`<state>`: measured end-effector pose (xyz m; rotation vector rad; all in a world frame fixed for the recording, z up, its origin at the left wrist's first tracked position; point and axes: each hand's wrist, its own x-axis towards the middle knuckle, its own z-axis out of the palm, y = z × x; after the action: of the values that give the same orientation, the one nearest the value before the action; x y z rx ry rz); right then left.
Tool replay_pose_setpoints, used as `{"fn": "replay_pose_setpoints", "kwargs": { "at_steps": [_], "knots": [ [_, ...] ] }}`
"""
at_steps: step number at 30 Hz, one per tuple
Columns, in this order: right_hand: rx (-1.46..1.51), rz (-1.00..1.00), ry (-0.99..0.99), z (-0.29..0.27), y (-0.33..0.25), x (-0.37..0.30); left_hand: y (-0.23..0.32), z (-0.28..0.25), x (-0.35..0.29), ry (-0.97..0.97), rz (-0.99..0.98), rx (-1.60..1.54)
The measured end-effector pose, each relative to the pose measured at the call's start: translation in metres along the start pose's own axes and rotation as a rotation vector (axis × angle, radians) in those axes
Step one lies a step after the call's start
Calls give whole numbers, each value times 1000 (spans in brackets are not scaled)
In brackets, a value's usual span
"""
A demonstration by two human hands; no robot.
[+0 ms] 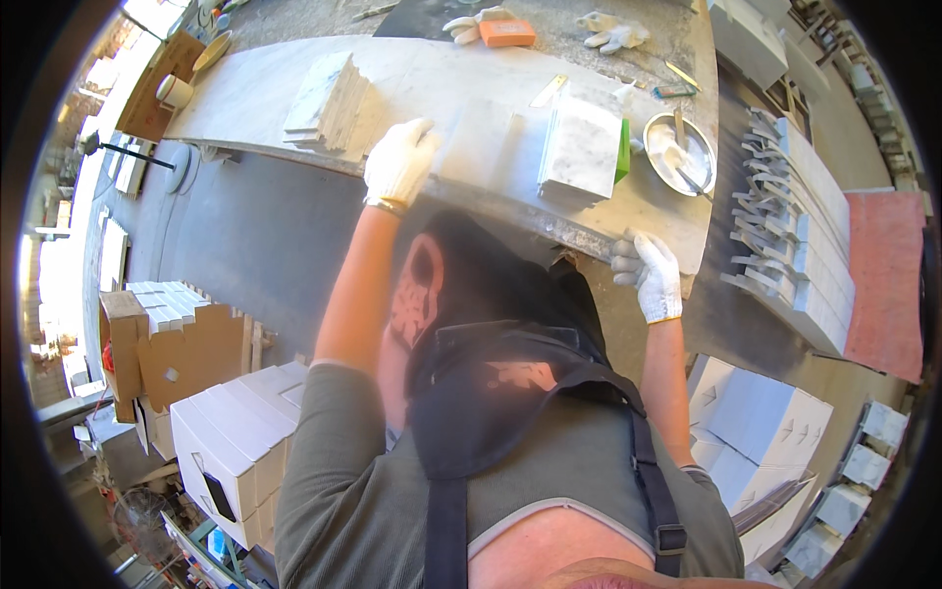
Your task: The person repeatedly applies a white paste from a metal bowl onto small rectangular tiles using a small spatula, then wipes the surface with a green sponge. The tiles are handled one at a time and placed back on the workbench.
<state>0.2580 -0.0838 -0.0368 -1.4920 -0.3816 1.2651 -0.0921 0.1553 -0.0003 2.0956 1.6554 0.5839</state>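
Note:
My left hand [400,165], in a white knit glove, is over the table's near edge with its fingers curled. Whether anything is inside them is hidden. Just left of it stands a stack of marble tiles [322,103]. My right hand [648,275], gloved too, is at the near right edge of the table [442,74], fingers stretched and slightly apart, with nothing visible in it. Between the hands, a block of grey-veined white tiles [581,149] stands beside a green piece [623,150]. A metal bowl [699,133] with white paste and tools sits to its right.
At the far side lie white gloves [618,34], an orange box [507,33] and a small green-handled tool [674,91]. Slabs with strips hanging off them [805,236] stand right of the table. White boxes [235,432] flank me, with a cardboard box [186,353] at left.

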Motion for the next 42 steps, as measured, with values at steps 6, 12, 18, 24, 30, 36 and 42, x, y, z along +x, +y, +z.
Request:
{"fn": "replay_pose_setpoints", "kwargs": {
  "at_steps": [6,12,18,24,30,36,42],
  "knots": [
    [-5,-11,-42,1,-2,-3,42,7,-14,80,102,-173],
    [-4,-2,-57,3,-4,-4,128,51,-25,181,558,-134],
    [-53,-16,-48,5,-2,-6,136,55,-47,182,587,-20],
    [-25,-11,-60,3,1,-6,135,43,-84,125,666,-57],
    [-67,-29,-63,0,4,-5,139,26,-107,-8,629,-100],
    [-64,-42,-87,0,2,-7,124,21,-66,128,723,62],
    [-57,-43,-93,0,3,-8,139,35,-3,158,849,200]
  ]
}}
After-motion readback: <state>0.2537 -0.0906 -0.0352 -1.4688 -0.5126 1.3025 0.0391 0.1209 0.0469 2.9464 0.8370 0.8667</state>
